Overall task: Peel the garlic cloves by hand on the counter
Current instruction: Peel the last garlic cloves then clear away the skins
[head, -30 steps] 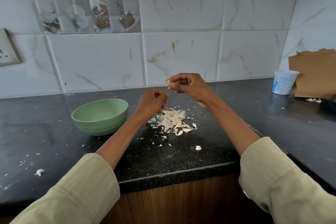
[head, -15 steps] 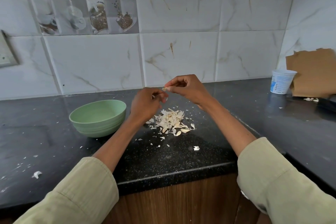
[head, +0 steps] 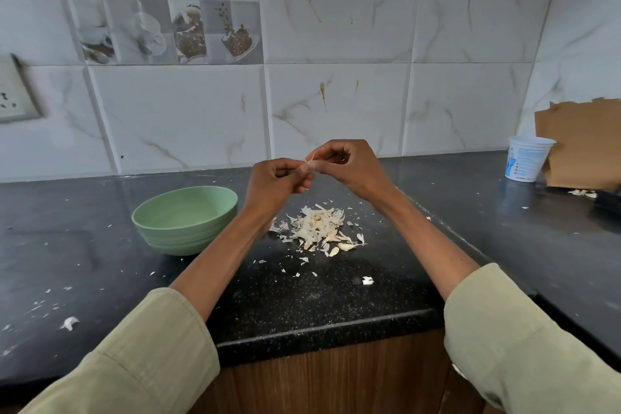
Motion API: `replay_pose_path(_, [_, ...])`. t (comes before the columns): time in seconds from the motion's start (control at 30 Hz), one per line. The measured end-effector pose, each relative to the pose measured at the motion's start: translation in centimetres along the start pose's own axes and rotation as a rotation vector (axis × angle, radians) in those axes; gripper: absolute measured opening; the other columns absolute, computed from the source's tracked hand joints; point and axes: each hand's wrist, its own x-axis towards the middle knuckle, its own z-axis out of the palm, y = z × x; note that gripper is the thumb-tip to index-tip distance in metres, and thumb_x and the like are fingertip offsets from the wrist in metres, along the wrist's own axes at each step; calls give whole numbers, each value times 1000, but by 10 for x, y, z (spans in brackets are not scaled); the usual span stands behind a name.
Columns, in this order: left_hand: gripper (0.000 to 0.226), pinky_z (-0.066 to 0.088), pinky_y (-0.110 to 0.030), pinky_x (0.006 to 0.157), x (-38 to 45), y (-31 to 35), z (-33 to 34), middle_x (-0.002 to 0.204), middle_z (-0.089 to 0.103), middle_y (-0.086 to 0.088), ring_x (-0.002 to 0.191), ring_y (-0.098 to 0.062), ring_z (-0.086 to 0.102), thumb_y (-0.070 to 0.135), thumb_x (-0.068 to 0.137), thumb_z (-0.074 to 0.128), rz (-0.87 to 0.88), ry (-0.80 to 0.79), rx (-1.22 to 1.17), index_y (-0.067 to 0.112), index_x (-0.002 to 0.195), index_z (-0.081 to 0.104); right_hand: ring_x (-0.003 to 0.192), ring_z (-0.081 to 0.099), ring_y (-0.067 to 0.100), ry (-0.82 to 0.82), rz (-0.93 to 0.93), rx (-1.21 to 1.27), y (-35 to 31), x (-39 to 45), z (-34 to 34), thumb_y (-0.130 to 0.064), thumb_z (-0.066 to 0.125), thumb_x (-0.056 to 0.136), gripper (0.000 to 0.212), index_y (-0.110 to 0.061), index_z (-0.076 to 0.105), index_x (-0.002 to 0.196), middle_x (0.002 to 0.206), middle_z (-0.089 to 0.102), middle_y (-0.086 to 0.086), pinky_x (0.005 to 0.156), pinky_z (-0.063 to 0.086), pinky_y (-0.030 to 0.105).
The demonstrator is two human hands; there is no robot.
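Both hands meet above the black counter (head: pixel 319 306), over a heap of garlic skins and cloves (head: pixel 319 228). My left hand (head: pixel 275 185) and my right hand (head: pixel 349 166) pinch one small garlic clove (head: pixel 309 163) between their fingertips; a thin strip of pale skin sticks up from it. The clove itself is mostly hidden by the fingers. A couple of unpeeled cloves lie at the heap's near right edge.
A pale green bowl (head: pixel 184 218) stands left of the hands. A white plastic cup (head: pixel 527 163) and torn cardboard (head: pixel 581 144) sit at the far right. Skin scraps are scattered over the counter; its front edge runs close below the heap. A wall socket (head: pixel 13 94) is at left.
My left hand rose from near the heap up to my right hand, and both now pinch the clove that the right hand held alone.
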Motion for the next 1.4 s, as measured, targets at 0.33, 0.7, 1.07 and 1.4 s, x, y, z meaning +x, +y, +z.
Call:
replay_pose_path(0.33, [32,62,-29,88,-2,7,0,106,79,-21,95,-26,76,6,86,83,-55,-6,-305,-5,116,75,81,73,2,137,-43,19,-3,-2,11,-24,82,93,12,-14,82,99,92,81,-8,79,54,18])
replay_pose_path(0.7, [27,63,-35,93,-9,9,3,96,81,-14,96,-33,79,8,81,88,-7,49,-155,0,105,80,81,76,10,188,51,95,3,0,16,-13,82,91,1,-13,82,93,89,82,-3,82,62,29])
replay_pose_path(1.07, [21,63,-34,90,-10,9,5,91,82,-9,91,-30,79,13,84,88,30,60,-44,7,102,81,96,78,24,160,189,227,5,1,13,-11,82,92,11,-4,81,100,96,82,5,86,64,32])
replay_pose_path(1.4, [12,65,-36,87,-6,8,8,87,80,-17,78,-23,76,7,89,82,-42,138,-78,-2,96,80,78,72,1,250,-208,-254,0,0,21,-14,80,93,6,-10,81,88,83,78,-8,74,53,13])
